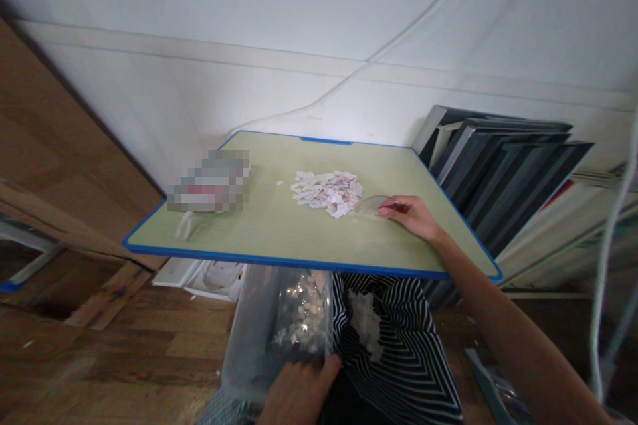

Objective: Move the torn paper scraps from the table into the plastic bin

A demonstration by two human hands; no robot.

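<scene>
On the pale green tabletop point(249, 232) lies a loose heap of small torn white and pinkish paper pieces point(329, 191). My right hand point(411, 216) pinches a clear half-round protractor point(371, 204) at its right end, and the protractor's other end lies close against the heap's right side. Below the table's front edge, my left hand point(302, 388) is curled over the near rim of a clear plastic bin point(256, 319), thumb pointing right. Inside the bin is a shiny clear bag point(302, 312) with many small pale pieces in it.
A black-and-white striped cloth point(409, 339) with pale scraps point(366, 325) on it hangs right of the bin. A blurred-out object point(212, 182) sits at the table's left. Dark flat panels point(503, 179) lean at the right. A white cable point(349, 76) runs along the wall.
</scene>
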